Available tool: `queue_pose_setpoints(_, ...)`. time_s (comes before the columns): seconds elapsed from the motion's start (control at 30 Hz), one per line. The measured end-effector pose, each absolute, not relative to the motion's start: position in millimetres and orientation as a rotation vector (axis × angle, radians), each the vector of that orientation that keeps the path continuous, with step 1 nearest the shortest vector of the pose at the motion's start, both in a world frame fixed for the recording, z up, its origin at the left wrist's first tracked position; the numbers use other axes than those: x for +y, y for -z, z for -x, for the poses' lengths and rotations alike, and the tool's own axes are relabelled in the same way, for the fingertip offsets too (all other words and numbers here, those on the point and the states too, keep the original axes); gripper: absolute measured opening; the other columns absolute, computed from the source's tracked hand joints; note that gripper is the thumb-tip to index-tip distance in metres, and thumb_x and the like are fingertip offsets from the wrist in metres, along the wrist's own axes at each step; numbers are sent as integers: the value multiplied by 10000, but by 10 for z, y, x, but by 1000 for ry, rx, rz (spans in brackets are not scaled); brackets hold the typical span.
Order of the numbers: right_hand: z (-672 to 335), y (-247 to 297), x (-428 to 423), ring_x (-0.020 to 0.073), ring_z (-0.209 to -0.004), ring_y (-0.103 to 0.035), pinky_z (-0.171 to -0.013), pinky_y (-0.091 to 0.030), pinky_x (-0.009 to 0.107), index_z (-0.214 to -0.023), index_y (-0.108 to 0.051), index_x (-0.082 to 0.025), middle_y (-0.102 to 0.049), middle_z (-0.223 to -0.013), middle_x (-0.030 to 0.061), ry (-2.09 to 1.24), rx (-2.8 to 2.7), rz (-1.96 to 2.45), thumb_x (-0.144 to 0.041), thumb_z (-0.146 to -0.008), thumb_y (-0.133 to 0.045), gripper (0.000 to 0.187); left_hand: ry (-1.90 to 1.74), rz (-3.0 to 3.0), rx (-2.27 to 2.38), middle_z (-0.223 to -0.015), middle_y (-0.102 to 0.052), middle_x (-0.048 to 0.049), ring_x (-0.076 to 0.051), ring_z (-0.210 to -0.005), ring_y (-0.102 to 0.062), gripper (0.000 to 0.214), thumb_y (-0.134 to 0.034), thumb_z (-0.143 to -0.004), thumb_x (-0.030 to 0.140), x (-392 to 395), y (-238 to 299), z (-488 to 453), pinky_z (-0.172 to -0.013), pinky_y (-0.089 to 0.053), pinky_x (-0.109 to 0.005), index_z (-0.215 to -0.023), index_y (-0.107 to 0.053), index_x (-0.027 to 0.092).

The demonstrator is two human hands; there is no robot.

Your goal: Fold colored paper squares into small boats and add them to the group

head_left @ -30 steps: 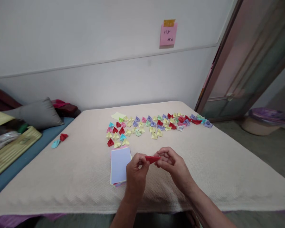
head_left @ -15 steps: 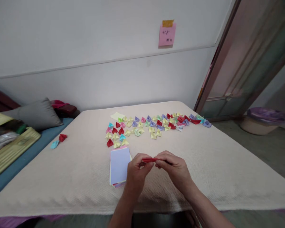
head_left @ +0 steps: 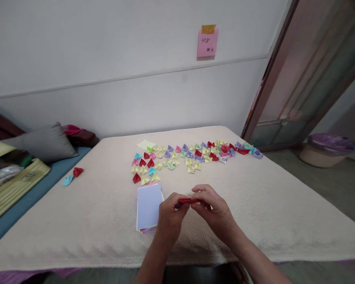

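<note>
My left hand [head_left: 169, 215] and my right hand [head_left: 214, 211] meet above the near part of the table, both pinching a small folded red paper [head_left: 188, 200] between fingertips. Just left of my left hand lies a stack of coloured paper sheets [head_left: 148, 206] with a pale lilac sheet on top. Farther back, several small folded paper pieces [head_left: 189, 156] in red, yellow, purple, blue and pink are spread in a band across the table.
The table carries a cream textured cloth [head_left: 91, 213]. At left a blue bench holds a red [head_left: 77, 171] and a blue folded piece [head_left: 68, 180], a grey cushion [head_left: 44, 142] and a yellow tray [head_left: 14, 185]. A pink note [head_left: 207, 42] hangs on the wall; a door frame [head_left: 272, 75] stands right.
Both hands have dropped slightly toward the table and drawn closer together; the red paper shows now as a thinner, flatter strip between the fingers.
</note>
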State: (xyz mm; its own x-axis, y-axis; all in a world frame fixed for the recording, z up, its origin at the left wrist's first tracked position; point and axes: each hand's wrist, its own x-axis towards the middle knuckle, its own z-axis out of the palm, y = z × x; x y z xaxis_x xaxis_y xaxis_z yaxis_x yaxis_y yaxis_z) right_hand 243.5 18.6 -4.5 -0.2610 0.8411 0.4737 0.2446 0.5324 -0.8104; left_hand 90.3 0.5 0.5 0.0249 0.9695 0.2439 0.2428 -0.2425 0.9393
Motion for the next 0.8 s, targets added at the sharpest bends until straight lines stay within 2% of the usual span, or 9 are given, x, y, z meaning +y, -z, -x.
queue_pose_setpoints(0.17, -2450, 64, 200, 116, -631, -508, -559, -428, 243, -929, -616, -253, -547, -1010, 54, -675, -1839, 934, -177, -827, -570, 135, -1248, -1524, 1244, -747, -628, -6, -140, -673, -531, 96, -574, -791, 217, 0, 7, -902, -633, -401, -239, -865, -631, 194)
queue_pose_setpoints(0.3, -2458, 89, 177, 109, -621, -525, -567, -428, 247, -971, -620, -256, -556, -1045, 66, -506, -1941, 1040, -214, -861, -526, 151, -1250, -1460, 1268, -757, -628, 8, -135, -679, -553, 274, -584, -767, 180, 11, 56, -906, -630, -417, -231, -1037, -549, 204)
queue_pose_setpoints(0.4, -2456, 116, 164, 111, -646, -548, -571, -424, 243, -948, -640, -256, -559, -1065, 67, -416, -1969, 1057, -213, -867, -509, 160, -1232, -1503, 1318, -747, -628, 9, -134, -672, -568, 328, -573, -774, 188, 23, 87, -907, -630, -425, -235, -1096, -516, 198)
queue_pose_setpoints(0.6, -2448, 125, 170, 88, -588, -520, -551, -405, 232, -914, -658, -244, -558, -1026, 51, -538, -1935, 1021, -213, -845, -550, 132, -1189, -1650, 1406, -838, -648, -13, -146, -736, -584, 362, -527, -773, 143, 25, 123, -894, -675, -428, -255, -1128, -528, 213)
queue_pose_setpoints(0.7, -2449, 103, 172, 107, -661, -540, -595, -405, 235, -858, -660, -239, -556, -1006, 42, -590, -1921, 1030, -187, -847, -536, 135, -1168, -1719, 1443, -870, -643, -21, -147, -757, -567, 408, -508, -755, 105, 11, 105, -898, -690, -416, -257, -1145, -539, 216)
queue_pose_setpoints(0.8, -2452, 78, 176, 127, -750, -552, -645, -401, 239, -752, -651, -220, -555, -973, 35, -685, -1889, 1018, -141, -836, -518, 176, -1128, -1715, 1384, -803, -626, 1, -128, -692, -536, 454, -497, -717, 63, 3, 62, -905, -649, -400, -240, -1138, -558, 223)
